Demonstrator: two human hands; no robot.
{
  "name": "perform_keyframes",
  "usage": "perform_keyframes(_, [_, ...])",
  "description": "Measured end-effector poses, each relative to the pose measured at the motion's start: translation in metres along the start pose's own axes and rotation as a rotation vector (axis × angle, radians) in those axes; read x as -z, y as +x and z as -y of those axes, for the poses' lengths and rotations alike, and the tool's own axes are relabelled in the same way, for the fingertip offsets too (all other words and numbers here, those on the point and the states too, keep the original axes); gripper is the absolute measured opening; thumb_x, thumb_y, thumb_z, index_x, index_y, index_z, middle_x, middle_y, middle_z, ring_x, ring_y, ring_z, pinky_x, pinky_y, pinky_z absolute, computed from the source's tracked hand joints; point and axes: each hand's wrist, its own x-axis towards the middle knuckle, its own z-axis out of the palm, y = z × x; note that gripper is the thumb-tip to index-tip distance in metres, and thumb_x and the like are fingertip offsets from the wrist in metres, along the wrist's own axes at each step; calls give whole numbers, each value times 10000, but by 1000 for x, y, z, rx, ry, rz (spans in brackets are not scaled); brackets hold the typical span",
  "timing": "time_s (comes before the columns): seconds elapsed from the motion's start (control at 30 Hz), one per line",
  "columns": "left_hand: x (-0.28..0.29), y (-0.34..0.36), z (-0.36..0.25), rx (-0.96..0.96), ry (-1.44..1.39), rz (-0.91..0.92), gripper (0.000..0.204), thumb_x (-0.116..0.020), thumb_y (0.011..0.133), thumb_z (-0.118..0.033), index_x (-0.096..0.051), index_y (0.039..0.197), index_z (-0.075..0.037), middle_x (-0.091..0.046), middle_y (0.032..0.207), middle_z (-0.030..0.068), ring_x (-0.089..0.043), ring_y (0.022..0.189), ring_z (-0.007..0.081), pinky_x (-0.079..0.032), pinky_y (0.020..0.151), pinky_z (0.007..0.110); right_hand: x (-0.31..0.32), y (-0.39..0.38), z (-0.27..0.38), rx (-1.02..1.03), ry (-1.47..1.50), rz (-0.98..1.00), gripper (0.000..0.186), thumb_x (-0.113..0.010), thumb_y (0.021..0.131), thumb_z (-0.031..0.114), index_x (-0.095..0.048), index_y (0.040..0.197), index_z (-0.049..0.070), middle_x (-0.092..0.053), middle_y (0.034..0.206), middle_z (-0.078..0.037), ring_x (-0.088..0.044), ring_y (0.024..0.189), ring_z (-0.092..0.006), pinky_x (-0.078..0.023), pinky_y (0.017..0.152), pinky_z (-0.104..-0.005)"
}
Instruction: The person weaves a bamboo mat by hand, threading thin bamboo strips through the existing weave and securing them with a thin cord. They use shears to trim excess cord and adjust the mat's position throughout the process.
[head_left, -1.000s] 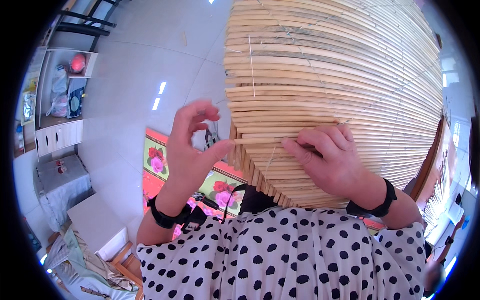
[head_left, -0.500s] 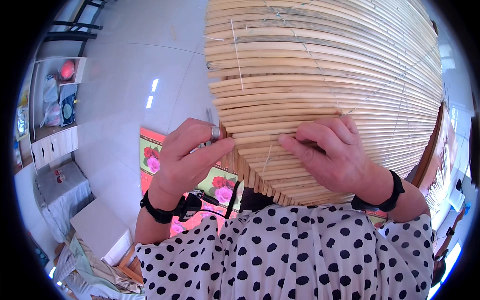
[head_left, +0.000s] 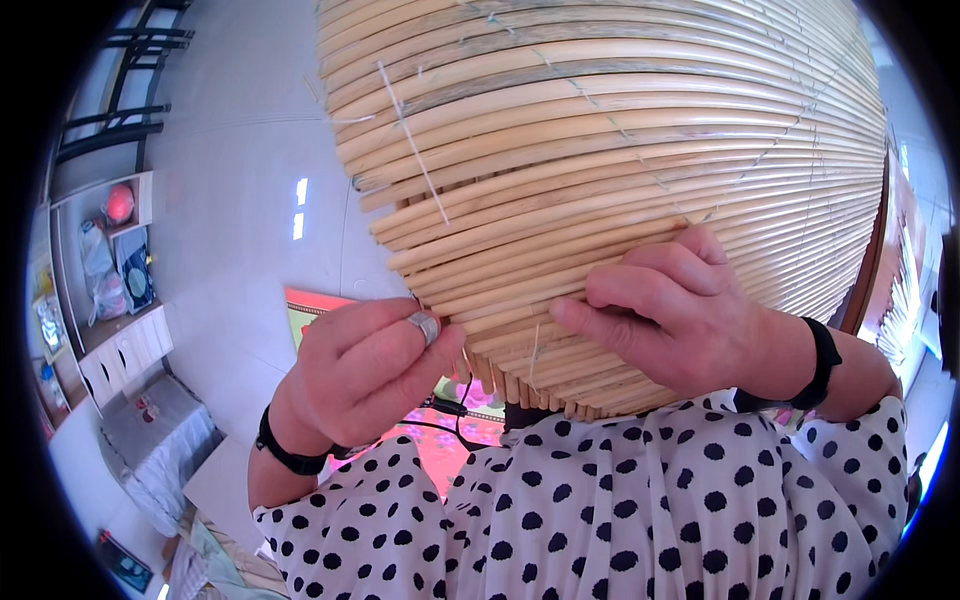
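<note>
A large mat of pale reed stalks, bound with thin greenish thread, fills the middle and far right, its near edge against my body. At its left edge, my left hand, with a silver ring, is closed around the stalk ends; what lies between thumb and fingers is partly hidden. Further right, my right hand rests on the mat, fingers curled and thumb pressed on the stalks. Between the hands a short white thread end stands up from the reeds. A longer white thread lies across the far left part.
Below the mat's left edge is a red floral cloth, with a black cable over it. Pale tiled floor runs along the left, beside a shelf unit holding bags and a red ball. A cloth-covered stand is nearer.
In the view, the mat has shifted left and down. My left hand sits lower along the mat's left edge, its fingers closer together. My right hand keeps nearly the same pose.
</note>
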Motion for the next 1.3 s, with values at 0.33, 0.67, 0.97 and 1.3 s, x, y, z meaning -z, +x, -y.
perform_keyframes(0.33, [-8, 5, 9, -45, 62, 7, 384, -669, 502, -27, -691, 868, 87, -505, 788, 88, -612, 693, 252, -526, 538, 275, -2, 1, -6, -16, -24, -29, 385, -580, 794, 198, -669, 1145, 65, -574, 1083, -6, -553, 939, -152, -367, 760, -316])
perform_keyframes(0.67, [-18, -6, 9, -7, 75, -91, 426, -682, 570, -36, -680, 988, 51, -518, 859, 92, -604, 717, 239, -527, 566, 288, -4, 1, -3, -19, -75, -29, 411, -614, 792, 174, -665, 1191, 87, -568, 1072, 4, -549, 941, -153, -392, 792, -318])
perform_keyframes(0.97, [-16, -15, -26, 487, -46, -178, 301, -834, 731, -120, -648, 950, -33, -547, 826, 78, -548, 642, 213, -429, 507, 306, 1, 2, 6, -19, -59, -33, 418, -647, 763, 157, -677, 1175, 98, -582, 1070, 3, -560, 957, -156, -399, 805, -316])
perform_keyframes(1.3, [-16, -9, -33, 636, -128, -155, 197, -812, 749, -44, -648, 854, -16, -572, 749, 70, -544, 534, 142, -423, 469, 250, 0, 1, 5, -17, -43, -27, 411, -630, 762, 172, -687, 1159, 85, -585, 1060, 5, -558, 945, -148, -387, 795, -313])
